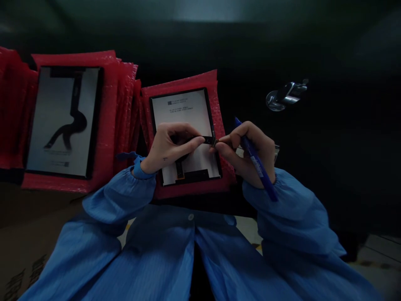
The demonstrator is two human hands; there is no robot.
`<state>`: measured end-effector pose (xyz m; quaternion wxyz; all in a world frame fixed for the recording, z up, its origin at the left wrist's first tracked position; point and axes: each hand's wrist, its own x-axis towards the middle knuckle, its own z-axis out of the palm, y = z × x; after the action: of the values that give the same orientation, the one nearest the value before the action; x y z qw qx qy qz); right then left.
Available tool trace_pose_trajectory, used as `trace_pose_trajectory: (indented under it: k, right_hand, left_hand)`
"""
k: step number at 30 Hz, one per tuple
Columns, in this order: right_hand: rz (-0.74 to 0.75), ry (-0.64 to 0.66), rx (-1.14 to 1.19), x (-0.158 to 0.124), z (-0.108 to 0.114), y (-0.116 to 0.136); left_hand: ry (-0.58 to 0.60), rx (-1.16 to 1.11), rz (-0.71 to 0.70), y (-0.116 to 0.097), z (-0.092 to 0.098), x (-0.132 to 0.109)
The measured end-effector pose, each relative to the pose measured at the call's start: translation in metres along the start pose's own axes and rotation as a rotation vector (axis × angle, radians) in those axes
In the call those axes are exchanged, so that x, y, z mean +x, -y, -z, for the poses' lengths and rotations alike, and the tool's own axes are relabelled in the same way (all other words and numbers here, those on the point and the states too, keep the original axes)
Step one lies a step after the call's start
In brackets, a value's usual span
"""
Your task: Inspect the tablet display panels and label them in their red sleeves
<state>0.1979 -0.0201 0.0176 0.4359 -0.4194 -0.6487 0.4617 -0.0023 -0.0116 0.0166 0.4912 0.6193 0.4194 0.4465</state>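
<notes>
dark bench, red mailer, flex cable between fingers

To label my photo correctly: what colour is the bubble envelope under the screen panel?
Red, with a small bubble texture; it shows best in the head view.

Brightness: dim throughout, the desk fading almost to black.
Light: soft pale glow from the top edge.
Glare: mild on the display panel, sharp on a shiny metal object.
Shadows: deep around the left hand and right hand.
Distortion: wide-angle bending at the edges, stretching the blue sleeves.
Focus: slightly soft; the panel's small print is unreadable.
</notes>
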Motion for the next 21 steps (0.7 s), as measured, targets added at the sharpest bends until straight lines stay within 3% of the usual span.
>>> trace_pose_trajectory:
  k: [21]
  right_hand:
    - [-0.006, 0.0, -0.016, 0.0008, -0.0004, -0.001]
  left_hand:
    - [0.005, 0.007, 0.019, 0.001, 0.0007, -0.0012]
